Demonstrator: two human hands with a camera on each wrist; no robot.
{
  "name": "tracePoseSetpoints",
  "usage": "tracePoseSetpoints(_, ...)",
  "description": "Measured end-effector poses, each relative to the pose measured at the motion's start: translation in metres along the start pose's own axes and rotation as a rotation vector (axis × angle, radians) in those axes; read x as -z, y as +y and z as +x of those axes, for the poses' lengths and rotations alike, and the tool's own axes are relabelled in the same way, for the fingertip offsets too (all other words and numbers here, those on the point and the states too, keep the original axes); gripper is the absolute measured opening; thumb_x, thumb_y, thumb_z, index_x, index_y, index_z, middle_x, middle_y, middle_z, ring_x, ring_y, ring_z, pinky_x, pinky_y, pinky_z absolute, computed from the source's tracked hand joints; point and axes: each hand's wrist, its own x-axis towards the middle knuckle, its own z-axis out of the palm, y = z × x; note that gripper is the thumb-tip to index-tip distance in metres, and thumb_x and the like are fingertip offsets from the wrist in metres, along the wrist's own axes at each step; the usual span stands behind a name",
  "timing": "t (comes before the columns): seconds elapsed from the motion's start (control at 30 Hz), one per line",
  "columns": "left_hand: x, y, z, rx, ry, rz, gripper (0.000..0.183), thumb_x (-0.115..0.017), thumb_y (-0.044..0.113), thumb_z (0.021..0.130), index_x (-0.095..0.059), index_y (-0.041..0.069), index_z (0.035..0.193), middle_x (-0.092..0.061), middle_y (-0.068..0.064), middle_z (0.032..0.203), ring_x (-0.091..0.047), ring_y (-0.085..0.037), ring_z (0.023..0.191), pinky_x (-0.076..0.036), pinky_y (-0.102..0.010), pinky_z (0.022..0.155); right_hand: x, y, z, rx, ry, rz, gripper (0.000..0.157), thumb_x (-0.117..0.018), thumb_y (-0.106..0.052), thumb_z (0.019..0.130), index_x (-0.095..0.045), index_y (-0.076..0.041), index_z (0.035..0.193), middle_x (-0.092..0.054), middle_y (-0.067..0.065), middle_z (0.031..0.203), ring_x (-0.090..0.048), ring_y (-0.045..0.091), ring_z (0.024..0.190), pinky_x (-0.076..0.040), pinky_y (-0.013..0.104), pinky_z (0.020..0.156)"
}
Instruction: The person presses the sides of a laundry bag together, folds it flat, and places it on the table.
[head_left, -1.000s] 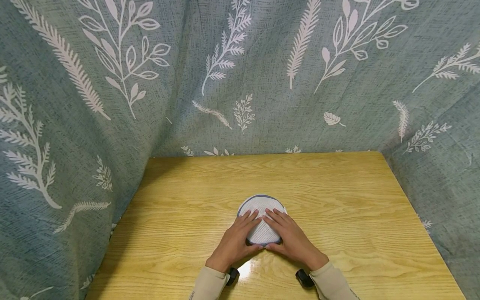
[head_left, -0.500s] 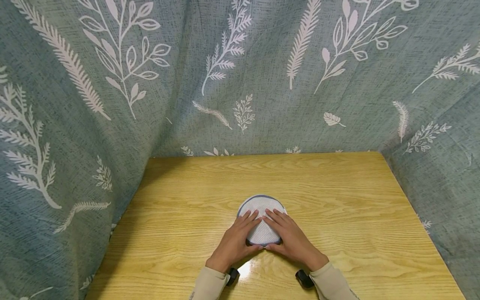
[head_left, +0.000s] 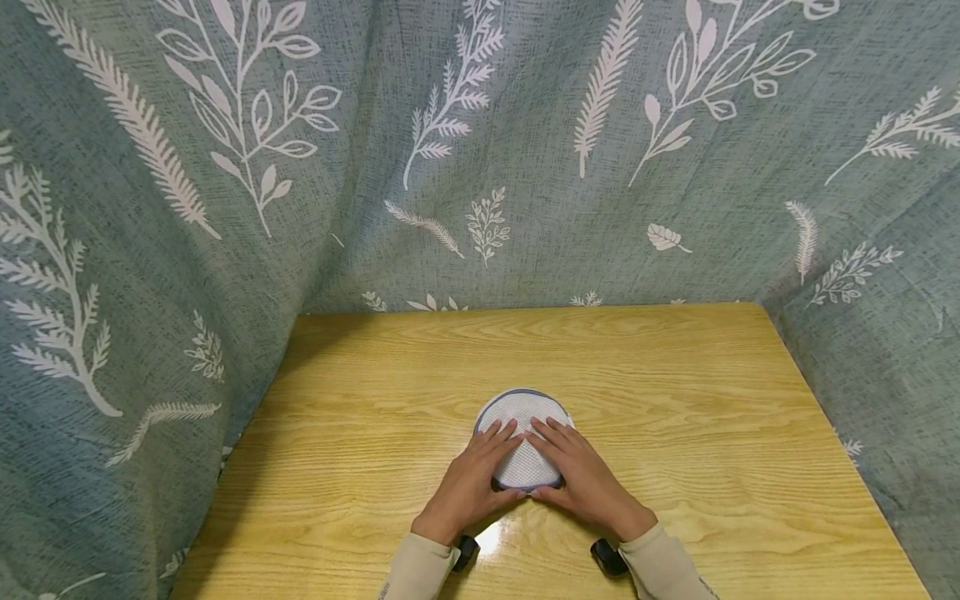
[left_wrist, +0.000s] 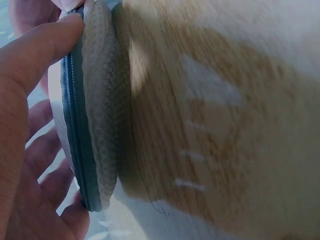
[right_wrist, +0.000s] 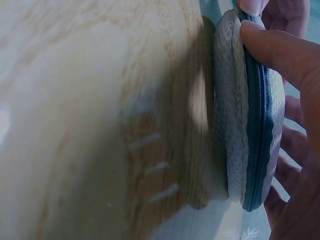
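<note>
A round white mesh zip pouch (head_left: 527, 462) with a blue rim sits low over the middle of the wooden table. Both hands hold it from the near side. My left hand (head_left: 471, 477) has its fingers spread over the top left and its thumb on the near rim. On the right, my right hand (head_left: 588, 475) does the same, the two thumb tips almost meeting. In the left wrist view, the left thumb (left_wrist: 45, 45) presses the blue zipper (left_wrist: 79, 130). The right thumb (right_wrist: 280, 50) likewise touches the zipper in the right wrist view. The pouch's underside is hidden.
The wooden table (head_left: 360, 392) spreads around the hands. Grey-blue leaf-patterned cloth (head_left: 540, 225) hangs behind it and along both sides. Dark wrist devices (head_left: 609, 558) sit beside the beige sleeves (head_left: 663, 562). A light reflection shows on the near tabletop.
</note>
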Motion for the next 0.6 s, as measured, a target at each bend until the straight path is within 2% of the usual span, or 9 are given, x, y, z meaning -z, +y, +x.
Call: tracePoseSetpoints(0.6, 0.0003, 0.0006, -0.0004, 0.003, -0.001, -0.008, 0.081, -0.089, 0.038, 0.087, -0.055, 0.01, 0.155, -0.042, -0.005, 0.168, -0.035, -0.029, 0.157, -0.03, -0.049, 0.129, -0.0012, 0.0, -0.0009, 0.0, 0.009, 0.017, 0.083, -0.088, -0.034, 0.085, -0.053, -0.003, 0.154, -0.048, 0.018, 0.162, -0.043, 0.045, 0.149, -0.038, 0.068, 0.117)
